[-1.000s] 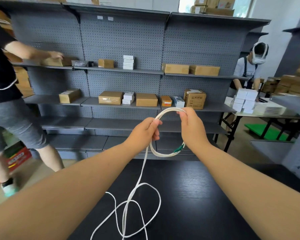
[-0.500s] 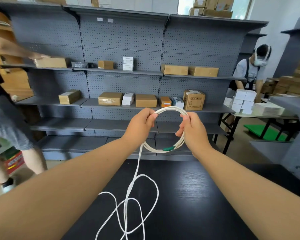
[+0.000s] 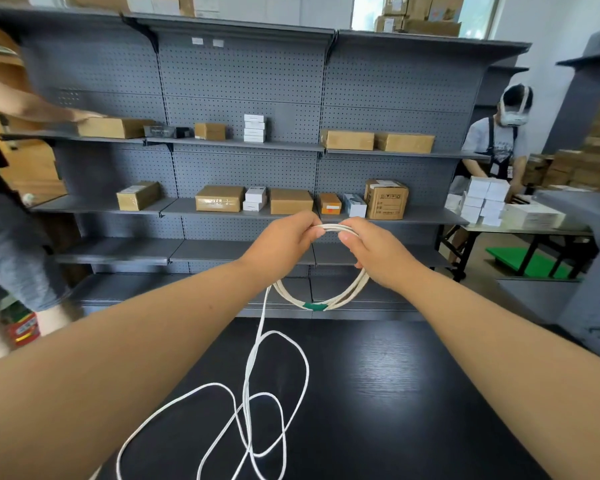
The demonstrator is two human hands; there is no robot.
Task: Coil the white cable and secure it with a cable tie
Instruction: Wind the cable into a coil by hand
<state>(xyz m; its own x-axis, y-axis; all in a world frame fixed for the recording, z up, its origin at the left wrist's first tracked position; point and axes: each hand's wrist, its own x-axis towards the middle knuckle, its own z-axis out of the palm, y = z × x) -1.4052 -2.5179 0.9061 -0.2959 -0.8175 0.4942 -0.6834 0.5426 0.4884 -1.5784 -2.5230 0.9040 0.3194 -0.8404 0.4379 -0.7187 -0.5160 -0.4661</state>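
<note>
While grey pegboard shelving (image 3: 243,81) filled the far side of the room, a black table (image 3: 395,393) stretched out below the wearer's forearms. At the left edge a person in grey shorts (image 3: 11,244) reached to a cardboard box (image 3: 113,127) on an upper shelf, and at the right a person in a white headset (image 3: 496,143) bent over stacked white boxes (image 3: 485,199). Over the table's far end the white cable (image 3: 253,362) was held up as a small coil (a few turns, no more), hanging in the air in front of the shelving. From the coil's left side one strand dropped to the tabletop, where the remainder lay in loose, overlapping loops. The left hand (image 3: 284,242) pinched the top of the coil with curled fingers. The right hand (image 3: 378,251) gripped the same top arc just beside it, thumb on the near side, the two hands almost touching. A green band (image 3: 315,306) sat at the coil's lowest point.
</note>
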